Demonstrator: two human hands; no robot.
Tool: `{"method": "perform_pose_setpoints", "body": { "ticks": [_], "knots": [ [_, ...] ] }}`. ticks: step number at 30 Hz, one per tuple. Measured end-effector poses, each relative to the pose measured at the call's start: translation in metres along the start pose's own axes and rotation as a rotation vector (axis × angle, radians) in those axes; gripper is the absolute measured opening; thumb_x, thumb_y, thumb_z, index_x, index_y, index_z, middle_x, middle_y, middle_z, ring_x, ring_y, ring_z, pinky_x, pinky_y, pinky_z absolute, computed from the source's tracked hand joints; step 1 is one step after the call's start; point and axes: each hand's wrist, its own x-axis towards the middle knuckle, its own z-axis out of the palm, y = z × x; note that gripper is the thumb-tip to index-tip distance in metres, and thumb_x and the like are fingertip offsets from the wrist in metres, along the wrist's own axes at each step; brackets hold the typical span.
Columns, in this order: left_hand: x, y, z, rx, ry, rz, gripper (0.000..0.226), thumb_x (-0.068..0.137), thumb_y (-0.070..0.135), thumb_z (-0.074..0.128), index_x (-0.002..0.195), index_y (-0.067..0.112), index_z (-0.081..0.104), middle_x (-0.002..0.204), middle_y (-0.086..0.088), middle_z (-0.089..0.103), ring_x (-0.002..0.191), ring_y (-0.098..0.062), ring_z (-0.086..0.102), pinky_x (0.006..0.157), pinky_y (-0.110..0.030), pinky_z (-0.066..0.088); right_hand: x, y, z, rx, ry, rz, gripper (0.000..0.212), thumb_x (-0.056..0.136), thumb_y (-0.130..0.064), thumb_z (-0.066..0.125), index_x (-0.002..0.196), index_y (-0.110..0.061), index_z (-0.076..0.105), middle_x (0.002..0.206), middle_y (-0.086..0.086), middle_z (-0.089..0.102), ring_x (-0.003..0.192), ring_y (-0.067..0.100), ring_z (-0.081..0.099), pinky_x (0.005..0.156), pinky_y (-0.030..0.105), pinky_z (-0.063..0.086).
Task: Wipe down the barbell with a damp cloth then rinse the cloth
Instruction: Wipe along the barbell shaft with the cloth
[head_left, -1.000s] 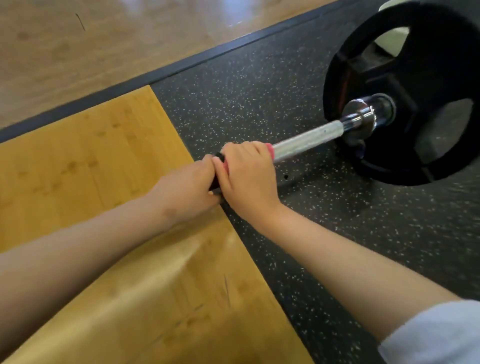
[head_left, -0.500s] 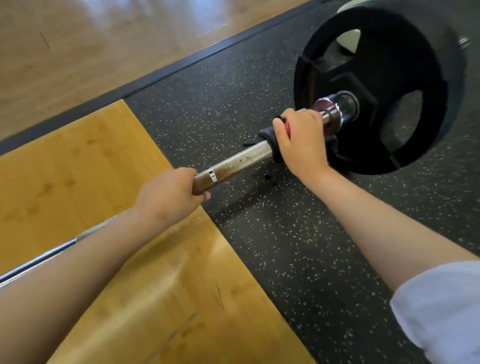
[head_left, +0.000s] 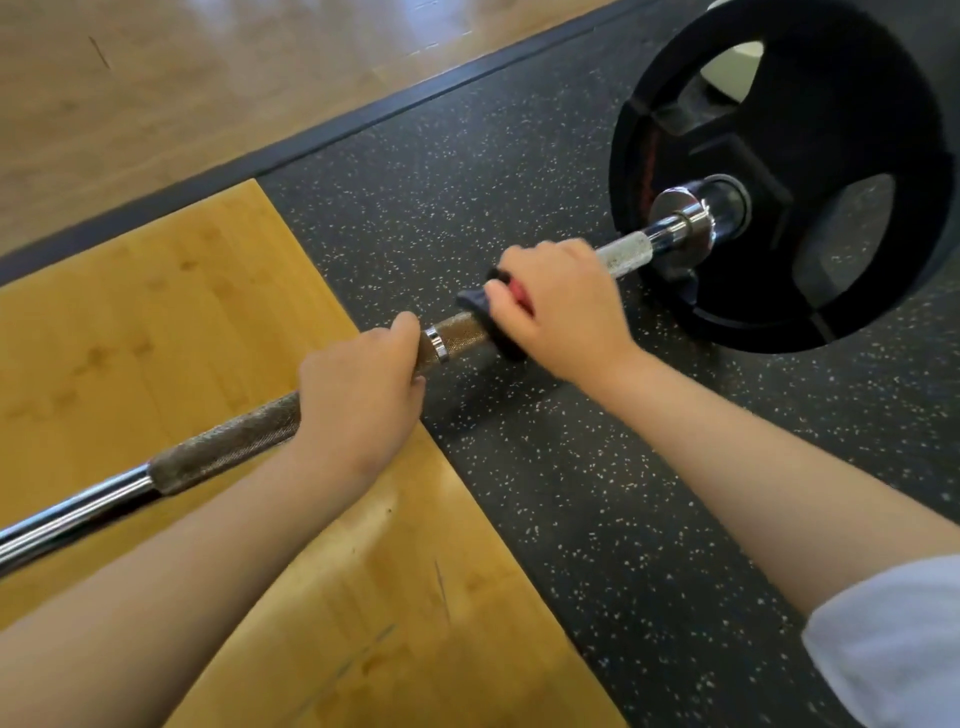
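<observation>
The barbell (head_left: 223, 447) lay low across my feed. Its long axis ran from lower left to upper right, and smooth chrome at the far left gave way to dark knurling that led straight into the left hand (head_left: 358, 395). That hand was wrapped over the shaft from above with its fingers curled round it, above the line where the wooden platform (head_left: 156, 312) met the speckled rubber floor (head_left: 467, 182). Just right of it, a short stretch of knurling and a bright ring showed bare between the two hands.

Next along I saw the cloth (head_left: 475, 300), dark with a red patch and bunched round the bar. The right hand (head_left: 561, 306) clamped it there with fingers curled over the top, and a tail of cloth poked out on that hand's left side. Beyond the right hand, pale knurling ran on to the chrome collar (head_left: 685, 218) and the black weight plate (head_left: 857, 104), which stood on edge.

I judged that any wiping stroke had to follow the bar's axis. Bare shaft lay on both sides of the right hand: a short run up-right to the collar, and a longer one down-left past the left hand. The right hand was nearer the plate end, and the left looked to be steadying the bar. By my reading the rinse had not yet come.
</observation>
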Motion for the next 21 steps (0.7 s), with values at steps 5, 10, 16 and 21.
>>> {"method": "perform_pose_setpoints", "body": {
  "ticks": [5,10,16,21],
  "knots": [
    [0.005,-0.005,0.007,0.017,0.071,0.029,0.030,0.091,0.038,0.057,0.082,0.016,0.039,0.055,0.006,0.032,0.050,-0.022,0.038,0.041,-0.026,0.017,0.002,0.066,-0.019,-0.075,0.035,0.331,0.032,0.096,-0.032,0.038,0.081,-0.010,0.056,0.072,0.002,0.049,0.075,0.024,0.049,0.079,0.031,0.030],
    [0.015,-0.009,0.004,-0.113,-0.071,0.036,0.029,0.090,0.043,0.057,0.076,0.022,0.043,0.060,0.008,0.044,0.055,-0.017,0.045,0.043,-0.026,0.026,-0.001,0.023,-0.003,-0.031,0.075,0.333,0.028,0.097,-0.028,0.035,0.076,-0.017,0.049,0.071,0.000,0.047,0.072,0.024,0.045,0.078,0.033,0.027],
    [0.044,-0.023,-0.021,-0.844,-0.902,-0.074,0.032,0.086,0.011,0.065,0.060,0.013,0.045,0.048,0.000,0.044,0.039,-0.013,0.037,0.041,-0.024,0.033,-0.013,-0.064,0.025,0.084,0.054,0.018,0.030,0.093,-0.027,0.040,0.082,-0.008,0.059,0.074,0.007,0.056,0.074,0.029,0.052,0.079,0.041,0.035],
    [0.029,-0.012,-0.017,-0.477,-0.442,-0.085,0.024,0.080,0.031,0.070,0.078,0.016,0.051,0.067,0.005,0.059,0.057,-0.019,0.051,0.048,-0.028,0.039,-0.012,-0.032,0.014,0.070,-0.007,-0.103,0.030,0.096,-0.027,0.041,0.086,-0.007,0.060,0.077,0.007,0.058,0.075,0.029,0.053,0.079,0.040,0.041]
  ]
}}
